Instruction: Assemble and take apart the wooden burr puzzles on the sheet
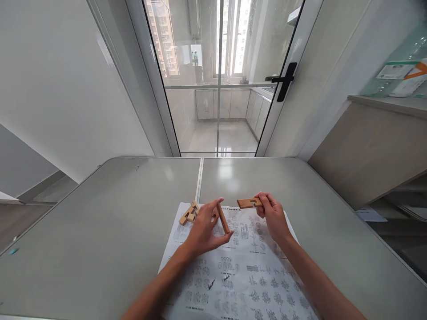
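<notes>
My left hand (204, 226) pinches a plain wooden bar (223, 218) between thumb and fingers, holding it tilted just above a printed sheet (240, 271) of puzzle diagrams. My right hand (271, 215) grips a notched wooden puzzle piece (248, 203) by its right end and holds it level a little above the sheet. The two pieces are close but apart. Left of my left hand, a small cluster of interlocked wooden pieces (189, 213) lies on the sheet's top corner.
The sheet lies on a grey folding table (100, 231) with a seam down its middle. Beyond the far edge stands a glass door (220, 75) with a black handle. A wooden counter (367, 146) flanks the right side.
</notes>
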Action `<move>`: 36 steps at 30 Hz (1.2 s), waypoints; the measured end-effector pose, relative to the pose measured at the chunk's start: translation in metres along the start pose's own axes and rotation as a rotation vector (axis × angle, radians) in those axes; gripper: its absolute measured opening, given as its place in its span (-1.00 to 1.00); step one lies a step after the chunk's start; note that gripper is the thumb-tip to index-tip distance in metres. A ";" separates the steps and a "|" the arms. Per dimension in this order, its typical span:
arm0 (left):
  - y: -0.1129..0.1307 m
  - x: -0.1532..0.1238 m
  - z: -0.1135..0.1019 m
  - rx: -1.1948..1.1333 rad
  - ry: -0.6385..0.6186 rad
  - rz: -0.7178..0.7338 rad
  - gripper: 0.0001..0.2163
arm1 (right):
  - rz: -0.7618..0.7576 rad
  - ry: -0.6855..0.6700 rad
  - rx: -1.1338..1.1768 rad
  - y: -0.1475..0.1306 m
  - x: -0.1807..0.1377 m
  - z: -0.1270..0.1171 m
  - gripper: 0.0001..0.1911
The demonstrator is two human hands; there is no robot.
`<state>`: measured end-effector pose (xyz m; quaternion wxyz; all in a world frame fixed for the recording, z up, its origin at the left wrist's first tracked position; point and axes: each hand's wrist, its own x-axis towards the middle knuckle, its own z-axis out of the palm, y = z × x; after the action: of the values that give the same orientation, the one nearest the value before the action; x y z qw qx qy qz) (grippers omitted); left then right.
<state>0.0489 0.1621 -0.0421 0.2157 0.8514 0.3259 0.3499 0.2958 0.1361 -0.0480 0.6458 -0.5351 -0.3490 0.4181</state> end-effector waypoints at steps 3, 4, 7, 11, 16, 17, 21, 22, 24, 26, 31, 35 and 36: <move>0.005 0.002 -0.001 0.077 -0.057 0.106 -0.07 | 0.021 -0.142 -0.027 -0.003 -0.006 0.007 -0.50; 0.005 0.002 -0.001 0.093 -0.053 0.126 -0.06 | 0.026 -0.196 -0.055 -0.004 -0.008 0.009 -0.49; 0.004 0.002 0.000 0.099 0.015 0.124 -0.15 | 0.052 -0.335 -0.144 -0.004 -0.013 0.013 -0.43; -0.002 0.002 0.005 0.115 0.145 0.058 -0.51 | 0.011 -0.441 -0.329 0.003 -0.015 0.014 -0.39; -0.001 0.002 0.007 0.128 0.125 0.052 -0.76 | -0.257 -0.128 -0.618 0.014 -0.009 0.011 -0.43; 0.000 0.002 0.006 0.124 0.095 0.063 -0.77 | -0.251 -0.093 -0.620 0.015 -0.008 0.011 -0.44; 0.006 0.001 0.005 0.082 -0.117 0.176 -0.70 | -0.190 -0.109 -0.629 0.019 -0.007 0.009 -0.43; 0.007 0.000 0.005 0.074 -0.177 0.214 -0.65 | -0.188 -0.127 -0.637 0.020 -0.008 0.009 -0.43; 0.009 0.000 0.005 0.068 -0.284 0.277 -0.55 | -0.183 -0.163 -0.649 0.023 -0.008 0.009 -0.43; 0.010 0.000 0.005 0.071 -0.360 0.312 -0.47 | -0.177 -0.181 -0.654 0.025 -0.008 0.009 -0.43; 0.007 -0.001 0.008 0.107 -0.324 0.315 -0.53 | -0.179 -0.199 -0.661 0.029 -0.007 0.009 -0.45; 0.000 -0.002 0.012 0.184 -0.211 0.265 -0.64 | -0.187 -0.210 -0.686 0.030 -0.008 0.010 -0.45; -0.001 -0.002 0.013 0.216 -0.179 0.238 -0.68 | -0.187 -0.215 -0.690 0.031 -0.008 0.010 -0.46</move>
<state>0.0567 0.1597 -0.0521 0.1082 0.9298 0.2381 0.2590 0.2785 0.1351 -0.0762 0.4226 -0.6402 -0.5825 0.2689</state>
